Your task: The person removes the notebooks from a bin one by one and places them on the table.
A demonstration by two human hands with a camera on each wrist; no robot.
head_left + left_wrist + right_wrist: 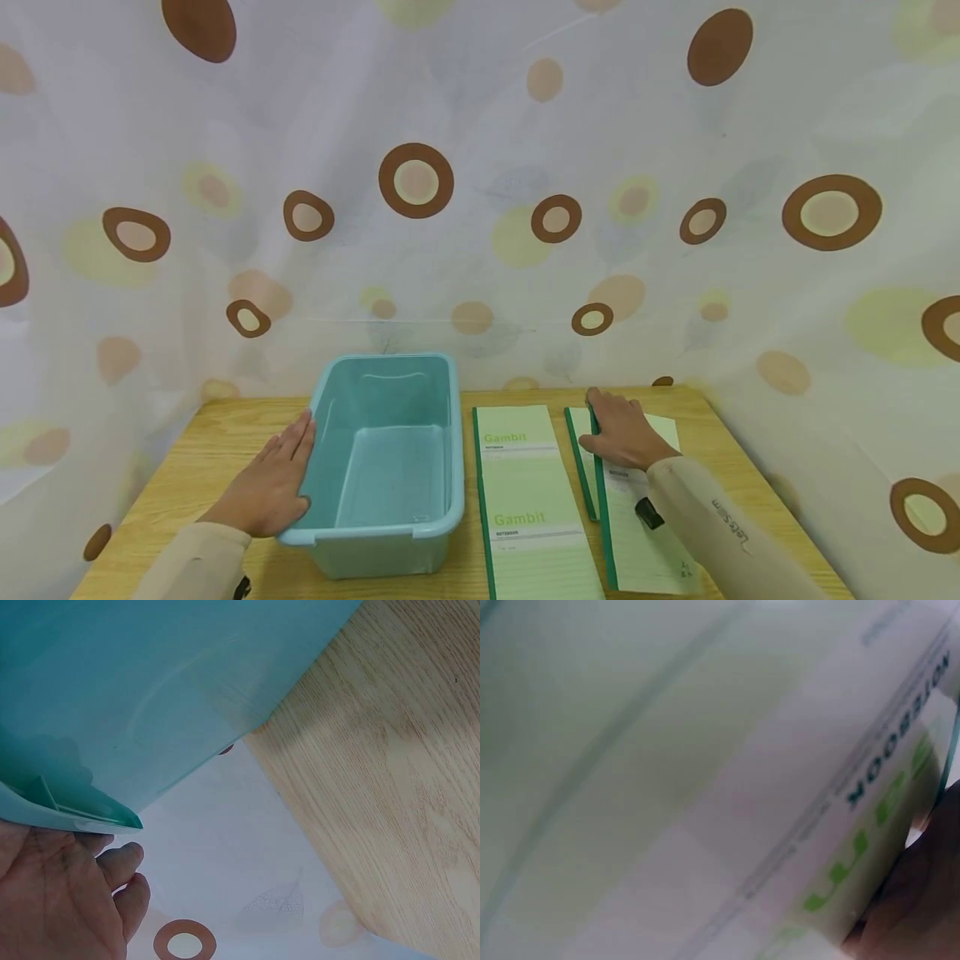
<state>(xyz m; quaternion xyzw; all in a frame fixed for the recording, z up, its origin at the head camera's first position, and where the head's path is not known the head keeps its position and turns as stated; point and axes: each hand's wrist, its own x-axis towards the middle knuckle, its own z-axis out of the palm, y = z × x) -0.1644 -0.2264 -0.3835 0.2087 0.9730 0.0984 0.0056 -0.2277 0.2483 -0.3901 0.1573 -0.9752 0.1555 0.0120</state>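
My left hand [277, 483] rests along the left rim of a light blue plastic basin [397, 475], fingers nearly straight. In the left wrist view, the palm [60, 900] lies against the basin's rim. On the right, my right hand [621, 429] grips the upper end of a pale green notebook [645, 542] with a dark green spine. Close up in the right wrist view, the notebook's cover [765, 795] fills most of the picture, with fingers [922, 900] at its edge. Another notebook [582, 450] lies partly under the held one.
Between basin and right hand, two "Gambit" notebooks [517, 429] [540, 550] lie in a column, overlapping. All stand on a wooden table [187, 450]. A white cloth with brown and yellow spots [480, 275] hangs behind and at both sides.
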